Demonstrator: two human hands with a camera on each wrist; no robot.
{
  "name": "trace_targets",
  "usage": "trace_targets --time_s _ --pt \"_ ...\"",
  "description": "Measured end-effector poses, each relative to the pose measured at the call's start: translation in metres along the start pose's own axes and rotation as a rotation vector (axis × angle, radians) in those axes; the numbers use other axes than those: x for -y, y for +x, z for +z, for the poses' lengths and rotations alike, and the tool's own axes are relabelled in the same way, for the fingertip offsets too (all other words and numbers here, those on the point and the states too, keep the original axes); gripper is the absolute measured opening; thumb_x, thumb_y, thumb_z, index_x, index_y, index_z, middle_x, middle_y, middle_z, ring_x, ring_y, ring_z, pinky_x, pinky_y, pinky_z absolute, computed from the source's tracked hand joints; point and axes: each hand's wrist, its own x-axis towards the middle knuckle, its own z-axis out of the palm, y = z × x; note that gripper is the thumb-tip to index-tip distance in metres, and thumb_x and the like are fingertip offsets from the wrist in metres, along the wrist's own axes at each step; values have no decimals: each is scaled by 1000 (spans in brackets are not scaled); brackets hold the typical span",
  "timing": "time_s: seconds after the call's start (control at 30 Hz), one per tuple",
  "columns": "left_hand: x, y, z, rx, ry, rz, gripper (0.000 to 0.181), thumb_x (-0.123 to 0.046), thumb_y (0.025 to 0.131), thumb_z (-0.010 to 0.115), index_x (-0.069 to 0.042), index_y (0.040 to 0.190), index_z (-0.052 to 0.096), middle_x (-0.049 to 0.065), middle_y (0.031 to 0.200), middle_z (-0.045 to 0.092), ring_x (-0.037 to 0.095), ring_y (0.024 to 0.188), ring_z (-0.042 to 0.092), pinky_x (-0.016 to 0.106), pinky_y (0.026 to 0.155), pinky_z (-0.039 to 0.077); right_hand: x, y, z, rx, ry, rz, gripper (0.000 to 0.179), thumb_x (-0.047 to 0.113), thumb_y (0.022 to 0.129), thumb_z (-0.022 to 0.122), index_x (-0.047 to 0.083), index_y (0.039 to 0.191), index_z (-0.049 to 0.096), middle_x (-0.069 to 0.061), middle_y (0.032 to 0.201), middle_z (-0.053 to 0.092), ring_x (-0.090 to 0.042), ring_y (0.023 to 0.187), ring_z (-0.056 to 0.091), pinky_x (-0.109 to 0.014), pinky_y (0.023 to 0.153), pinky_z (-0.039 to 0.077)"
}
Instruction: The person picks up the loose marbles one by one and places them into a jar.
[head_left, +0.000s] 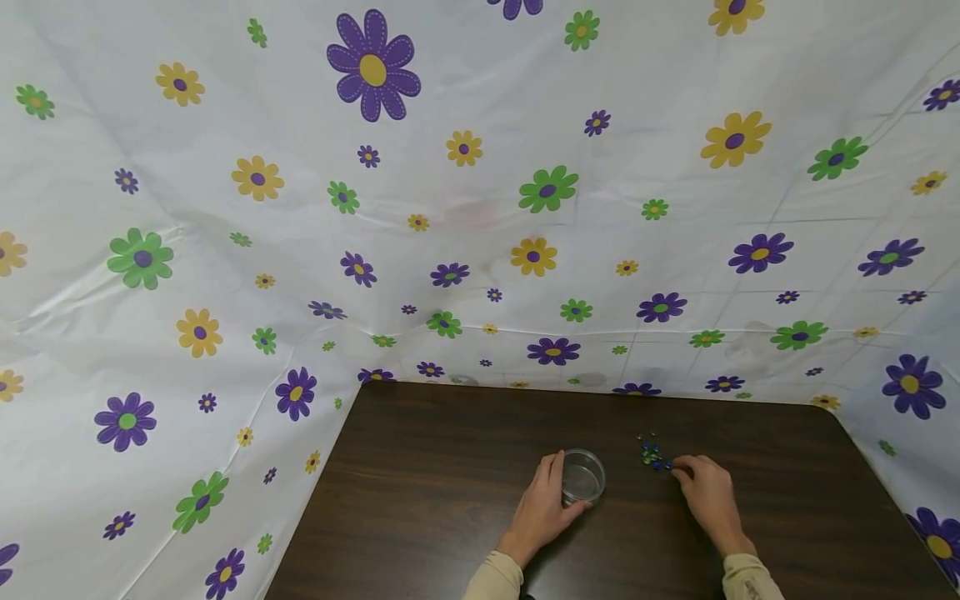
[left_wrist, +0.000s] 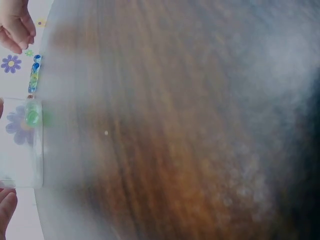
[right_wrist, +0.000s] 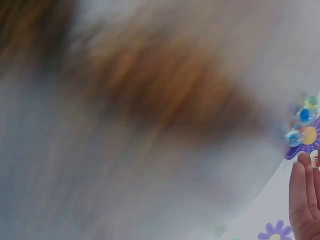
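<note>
My left hand [head_left: 542, 507] holds a clear round container [head_left: 582, 478] on the dark table, thumb and fingers round its sides. In the left wrist view a green marble [left_wrist: 33, 117] shows through the container's clear wall. To the right lies a small cluster of blue and green glass marbles [head_left: 651, 456]. My right hand [head_left: 708, 498] is at the cluster's right side, its fingertips close to a blue marble. In the right wrist view, a clear marble with a red swirl [right_wrist: 315, 159] sits between my fingertips, above the tabletop; part of it is hidden.
The dark wood-grain table [head_left: 420, 467] has rounded far corners. A white curtain with purple, green and yellow flowers [head_left: 450, 208] hangs behind it and along both sides. Two small marbles [head_left: 646, 435] lie apart at the cluster's far side.
</note>
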Motion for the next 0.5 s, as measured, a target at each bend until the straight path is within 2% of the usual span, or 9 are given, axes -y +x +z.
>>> trace_targets --time_s 0.23,0.5 --pt "0 -1 0 -21 0 13 87 -44 88 83 3 150 44 13 138 52 21 119 63 27 91 55 10 4 3 -51 16 -1 14 -9 79 81 -5 92 76 -16 86 70 -32 74 67 -47 60 54" --pt "-1 0 1 -29 -1 16 87 -44 88 83 4 149 45 14 138 53 22 121 62 28 92 55 22 8 3 -99 46 -42 17 -12 77 83 -5 91 77 -15 85 70 -30 73 66 -36 57 52"
